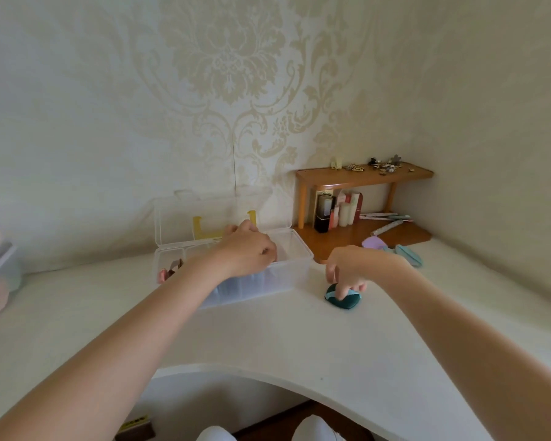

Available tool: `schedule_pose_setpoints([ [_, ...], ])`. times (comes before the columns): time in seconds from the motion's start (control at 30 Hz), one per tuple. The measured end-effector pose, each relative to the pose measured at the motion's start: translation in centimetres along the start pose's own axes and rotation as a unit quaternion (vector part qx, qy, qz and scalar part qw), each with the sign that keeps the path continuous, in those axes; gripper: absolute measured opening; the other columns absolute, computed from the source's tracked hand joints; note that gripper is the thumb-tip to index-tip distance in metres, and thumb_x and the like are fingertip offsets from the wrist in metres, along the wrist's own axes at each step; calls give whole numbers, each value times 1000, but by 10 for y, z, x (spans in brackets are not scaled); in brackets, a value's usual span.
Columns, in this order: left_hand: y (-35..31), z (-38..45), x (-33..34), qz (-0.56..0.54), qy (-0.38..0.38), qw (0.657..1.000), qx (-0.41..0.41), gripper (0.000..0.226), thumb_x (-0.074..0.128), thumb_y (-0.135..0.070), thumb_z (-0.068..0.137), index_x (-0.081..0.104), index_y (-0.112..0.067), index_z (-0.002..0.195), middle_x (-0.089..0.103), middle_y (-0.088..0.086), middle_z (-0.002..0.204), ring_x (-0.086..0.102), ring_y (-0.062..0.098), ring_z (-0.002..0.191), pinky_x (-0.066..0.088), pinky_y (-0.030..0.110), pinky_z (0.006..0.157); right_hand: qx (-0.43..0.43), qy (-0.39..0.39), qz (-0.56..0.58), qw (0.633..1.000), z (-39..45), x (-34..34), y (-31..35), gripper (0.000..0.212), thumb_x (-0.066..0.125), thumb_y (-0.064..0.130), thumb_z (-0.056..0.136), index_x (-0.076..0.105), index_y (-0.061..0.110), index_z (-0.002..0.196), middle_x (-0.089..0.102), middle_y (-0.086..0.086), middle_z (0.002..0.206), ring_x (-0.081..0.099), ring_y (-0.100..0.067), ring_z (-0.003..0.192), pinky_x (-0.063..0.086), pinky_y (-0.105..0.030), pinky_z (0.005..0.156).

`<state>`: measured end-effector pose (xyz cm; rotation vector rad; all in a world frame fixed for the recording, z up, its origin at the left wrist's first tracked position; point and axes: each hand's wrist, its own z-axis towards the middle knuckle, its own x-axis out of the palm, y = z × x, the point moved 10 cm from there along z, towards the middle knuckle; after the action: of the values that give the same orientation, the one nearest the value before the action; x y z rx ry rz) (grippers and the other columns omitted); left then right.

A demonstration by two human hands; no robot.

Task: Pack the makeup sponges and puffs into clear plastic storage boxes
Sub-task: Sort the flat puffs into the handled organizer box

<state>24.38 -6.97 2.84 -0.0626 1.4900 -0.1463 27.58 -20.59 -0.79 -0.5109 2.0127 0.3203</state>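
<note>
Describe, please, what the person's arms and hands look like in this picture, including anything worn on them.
Both arms are bare from the picture's lower edge to the wrists: no sleeves show. The left hand and the right hand wear no gloves, and no watch, bracelet or ring can be seen on either. The fingers are slim, with short nails where these show. No marks or tattoos are visible.

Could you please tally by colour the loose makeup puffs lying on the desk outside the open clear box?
Dark green puff, under the right hand fingertips: 1
Lilac puff, by the wooden shelf: 1
Light blue puff, beside the lilac one: 1
Total: 3
Items inside the open clear box and the blurred container at the left edge are not counted.
</note>
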Motion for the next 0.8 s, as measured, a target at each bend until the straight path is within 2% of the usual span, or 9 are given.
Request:
schedule_pose_setpoints([
  [0.1,2,1,6,38,25,999,-1,41,28,-23,95,67,-29,106,59,-12,120,27,11,127,4,41,113,-26,-17,-14,999,0,-2,5,44,69,19,82,59,6,123,63,-16,120,62,-28,105,52,-32,95],
  [0.23,5,3,11,4,39,999,6,34,29,-20,93,61,-18,82,63,-8,118,28,12,127,5,35,113,-82,-77,58,992,-23,-43,20,30,65,21,86,65,5,110,69,-14,97,51,-15,70,43,-19,63],
  [0.37,4,3,5,-54,-14,998,26,36,34,-16,95,66,-2,85,65,-2,116,30,8,106,9,9,93,-121,-207,235,942,-40,-98,38,10,63,22,88,60,14,83,58,-1,60,43,-8,45,35,-15,49],
  [0.43,1,1,4,-68,-16,997,26,31,34,-14,94,58,-8,76,64,3,108,27,7,97,5,-1,84,-122,-297,270,908,-36,-107,47,11,64,22,87,59,12,88,64,-4,69,52,-10,51,38,-15,47],
  [0.5,1,1,5,-84,0,996,15,27,34,-12,92,53,-12,73,64,13,100,27,12,96,10,7,82,-111,-350,255,894,-27,-99,58,19,63,19,86,57,6,98,65,-9,86,59,-17,68,43,-19,53],
  [0.57,6,-1,7,-104,7,995,-2,33,34,-14,91,62,-4,79,67,15,100,25,13,102,15,14,77,-103,-366,230,896,-20,-90,67,24,62,16,86,53,5,105,63,-10,94,62,-24,79,51,-29,63],
  [0.63,7,-2,3,-118,-8,993,5,35,35,-15,92,67,0,89,68,14,102,25,10,103,15,-1,78,-107,-380,205,896,-21,-89,71,26,60,14,85,48,6,107,63,-12,95,63,-29,83,52,-36,68],
  [0.7,4,-4,-2,-114,-28,993,20,34,37,-13,91,69,-1,89,68,15,103,28,9,97,7,-14,77,-115,-387,192,895,-21,-89,75,28,60,13,84,45,7,108,62,-12,90,62,-30,81,49,-35,63],
  [0.8,5,-4,-4,-105,-38,993,25,35,40,-17,93,71,-4,91,70,8,97,34,7,94,11,-8,89,-110,-355,155,916,-14,-79,80,27,60,13,84,45,8,105,57,-9,87,57,-27,76,43,-30,54],
])
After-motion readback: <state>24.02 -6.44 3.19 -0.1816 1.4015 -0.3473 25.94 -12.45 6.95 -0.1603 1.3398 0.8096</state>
